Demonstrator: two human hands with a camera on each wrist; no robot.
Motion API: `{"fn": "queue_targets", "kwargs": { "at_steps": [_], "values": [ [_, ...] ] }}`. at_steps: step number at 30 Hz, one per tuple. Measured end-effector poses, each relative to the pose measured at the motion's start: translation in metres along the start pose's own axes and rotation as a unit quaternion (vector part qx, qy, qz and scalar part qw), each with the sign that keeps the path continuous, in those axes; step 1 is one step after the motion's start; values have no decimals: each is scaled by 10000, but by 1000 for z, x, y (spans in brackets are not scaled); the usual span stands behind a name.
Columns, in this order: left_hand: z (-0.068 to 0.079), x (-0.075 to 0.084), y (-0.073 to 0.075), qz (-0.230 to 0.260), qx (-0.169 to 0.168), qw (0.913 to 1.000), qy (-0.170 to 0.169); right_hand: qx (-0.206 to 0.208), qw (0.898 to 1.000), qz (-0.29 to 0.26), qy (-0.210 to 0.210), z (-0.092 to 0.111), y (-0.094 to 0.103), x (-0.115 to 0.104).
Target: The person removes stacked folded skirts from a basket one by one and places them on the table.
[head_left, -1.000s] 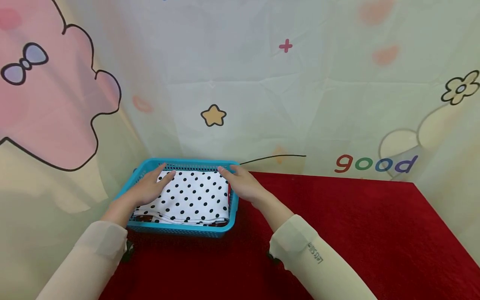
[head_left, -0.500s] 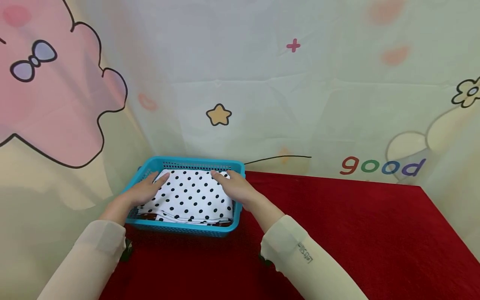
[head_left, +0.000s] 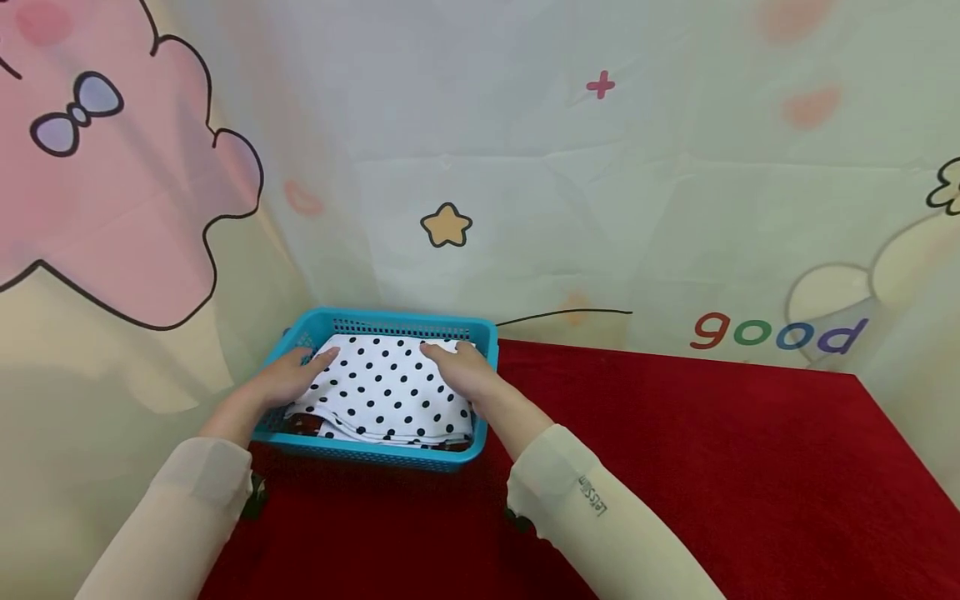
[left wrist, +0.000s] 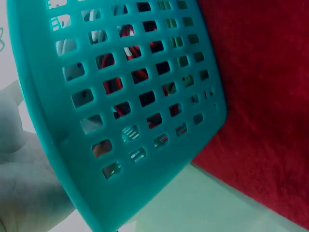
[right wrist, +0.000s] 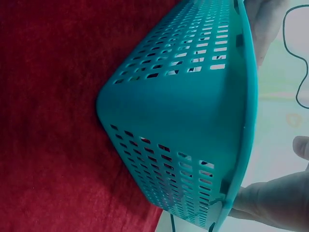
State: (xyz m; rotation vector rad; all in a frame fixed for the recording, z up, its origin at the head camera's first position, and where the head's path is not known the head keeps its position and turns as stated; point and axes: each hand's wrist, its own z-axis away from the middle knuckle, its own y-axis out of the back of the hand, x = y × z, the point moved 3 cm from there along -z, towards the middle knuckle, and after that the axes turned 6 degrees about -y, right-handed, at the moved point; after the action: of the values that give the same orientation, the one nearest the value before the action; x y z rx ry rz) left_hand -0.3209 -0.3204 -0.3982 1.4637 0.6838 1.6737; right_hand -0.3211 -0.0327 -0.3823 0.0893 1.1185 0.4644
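A folded white cloth with black polka dots lies in a blue plastic basket. My left hand grips the cloth's left edge, thumb on top and fingers down inside the basket. At the opposite edge, my right hand holds the cloth the same way, its fingertips partly hidden. Reddish-brown things show under the cloth's raised front left corner. Through the holes of the basket wall, the left wrist view shows red, green and white items. The right wrist view looks at the basket's outer corner.
The basket stands on a red velvety table cover, near its back left. Behind it hangs a pale printed curtain with a star, a flower and the word "good". The red cover stretches off to the right.
Both hands have come down into the basket and closed in on the cloth's sides. The cloth's front left corner has lifted and shifted right. The head view has turned slightly left.
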Motion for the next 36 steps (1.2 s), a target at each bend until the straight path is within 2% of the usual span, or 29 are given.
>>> {"fn": "queue_targets", "kwargs": {
  "at_steps": [5, 12, 17, 23, 29, 36],
  "values": [
    [-3, 1, 2, 53, 134, 9999, 76, 42, 9995, -302, -97, -3, 1, -2],
    [1, 1, -6, 528, -6, 9981, 308, 181, 9984, -403, -347, -10, -2, -1],
    [0, 0, -13, 950, -133, 9948, 331, 60, 9965, -703, -440, -14, -2, 3],
    [-1, 2, -17, 1209, 30, 9919, 389, -113, 9909, -1254, -468, -17, -1, 6],
    [-2, -1, -25, 1748, -31, 9830, 556, -28, 9902, -1251, -620, -20, -4, 7],
    [-4, -15, -34, 2134, -111, 9731, 864, -78, 9902, -1276, -556, -20, -7, 8]
  ]
}}
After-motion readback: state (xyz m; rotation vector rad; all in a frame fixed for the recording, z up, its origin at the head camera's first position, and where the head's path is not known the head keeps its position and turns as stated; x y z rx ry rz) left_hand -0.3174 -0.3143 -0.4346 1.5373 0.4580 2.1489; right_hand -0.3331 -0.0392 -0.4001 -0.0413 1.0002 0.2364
